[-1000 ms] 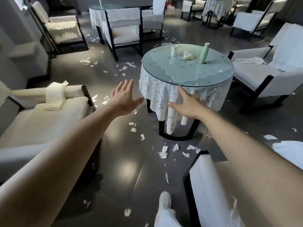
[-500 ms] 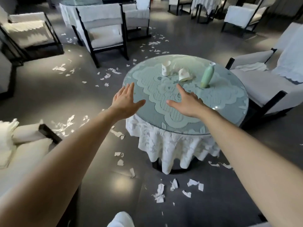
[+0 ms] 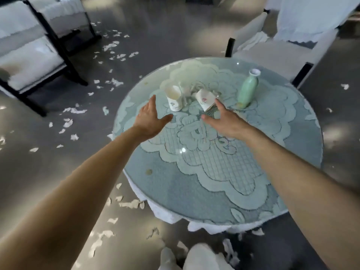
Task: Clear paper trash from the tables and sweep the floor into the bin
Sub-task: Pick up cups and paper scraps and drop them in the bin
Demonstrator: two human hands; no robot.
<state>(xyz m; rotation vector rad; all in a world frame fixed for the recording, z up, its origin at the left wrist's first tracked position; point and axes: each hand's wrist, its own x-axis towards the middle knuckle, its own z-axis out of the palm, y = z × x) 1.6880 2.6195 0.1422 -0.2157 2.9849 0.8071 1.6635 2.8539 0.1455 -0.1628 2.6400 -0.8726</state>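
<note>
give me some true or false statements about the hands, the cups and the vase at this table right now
1. The left hand grips the upright paper cup. False: the hand is open beside the cup, not round it.
2. The right hand is open and holds nothing. True.
3. The green vase lies on its side on the table. False: it stands on its base.
4. Paper scraps litter the floor. True.
</note>
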